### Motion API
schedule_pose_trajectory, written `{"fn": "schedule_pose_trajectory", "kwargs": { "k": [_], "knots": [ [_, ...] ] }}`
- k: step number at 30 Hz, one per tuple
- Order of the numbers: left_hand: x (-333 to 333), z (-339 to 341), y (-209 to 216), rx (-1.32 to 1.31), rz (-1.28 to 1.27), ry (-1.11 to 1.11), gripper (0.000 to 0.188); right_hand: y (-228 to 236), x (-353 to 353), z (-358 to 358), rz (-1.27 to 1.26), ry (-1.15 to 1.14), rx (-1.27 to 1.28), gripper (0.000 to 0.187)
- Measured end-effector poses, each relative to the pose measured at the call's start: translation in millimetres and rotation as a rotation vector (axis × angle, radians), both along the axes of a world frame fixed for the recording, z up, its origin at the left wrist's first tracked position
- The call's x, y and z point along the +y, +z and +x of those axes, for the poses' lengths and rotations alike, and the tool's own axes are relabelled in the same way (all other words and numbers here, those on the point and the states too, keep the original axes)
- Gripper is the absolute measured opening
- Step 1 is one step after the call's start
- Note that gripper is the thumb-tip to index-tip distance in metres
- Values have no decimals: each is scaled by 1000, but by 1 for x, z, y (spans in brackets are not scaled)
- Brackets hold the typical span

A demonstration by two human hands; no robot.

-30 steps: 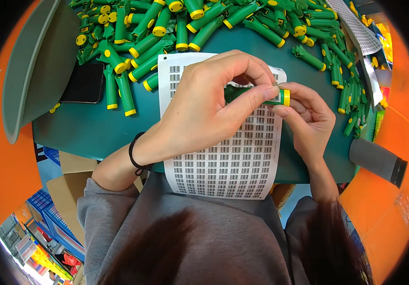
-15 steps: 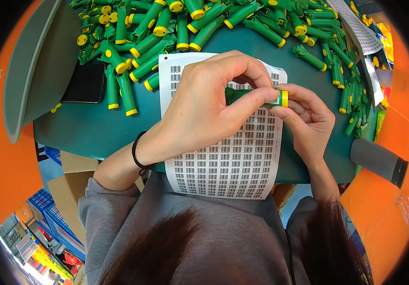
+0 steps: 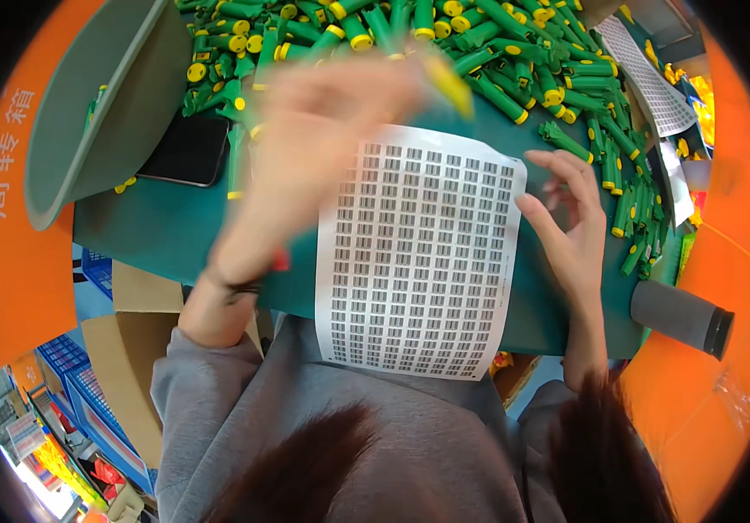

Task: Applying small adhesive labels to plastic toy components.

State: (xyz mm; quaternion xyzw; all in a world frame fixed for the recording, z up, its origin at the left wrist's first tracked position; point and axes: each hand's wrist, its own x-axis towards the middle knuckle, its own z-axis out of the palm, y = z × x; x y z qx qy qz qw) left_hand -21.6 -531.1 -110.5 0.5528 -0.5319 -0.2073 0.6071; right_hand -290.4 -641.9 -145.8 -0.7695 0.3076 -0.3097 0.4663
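My left hand (image 3: 314,131), smeared by motion, is raised over the upper left of the sheet of small barcode labels (image 3: 419,253). At its fingertips is a blurred green tube with a yellow end (image 3: 449,84), which moves with the hand, so the fingers seem closed on it. Beside the sheet's upper right edge, my right hand (image 3: 574,205) has its thumb and fingers apart, with nothing visible between them. The label sheet lies on the dark green table (image 3: 148,235), its near part curving over the edge towards me.
Many green tubes with yellow ends (image 3: 558,70) are heaped along the far side and down the right. A grey basin (image 3: 96,131) stands tilted at left, beside a black phone (image 3: 187,150). A grey cylinder with a black end (image 3: 680,318) lies at right. Another label sheet (image 3: 645,74) is farther back.
The hands have parted. My left hand has moved up and away with the tube, while my right hand has let go and stays at the sheet's right edge. The view has shifted slightly.
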Motion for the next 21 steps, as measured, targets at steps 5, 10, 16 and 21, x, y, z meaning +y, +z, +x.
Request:
{"fn": "schedule_pose_trajectory", "kwargs": {
  "k": [5, 10, 16, 21],
  "knots": [
    [67, 155, 85, -593, 53, 1186, 33, 0, -8, -2, -360, -88, 531, 62],
    [21, 69, 33, -932, -158, 671, 32, -15, -17, -2, -287, 28, 462, 56],
    [-29, -55, -42, -629, -145, -108, 28, 0, 10, 11, 479, 13, -8, 52],
    [-37, -65, -49, -473, -176, -10, 28, -7, 22, 18, 417, 34, -276, 57]
  ]
}}
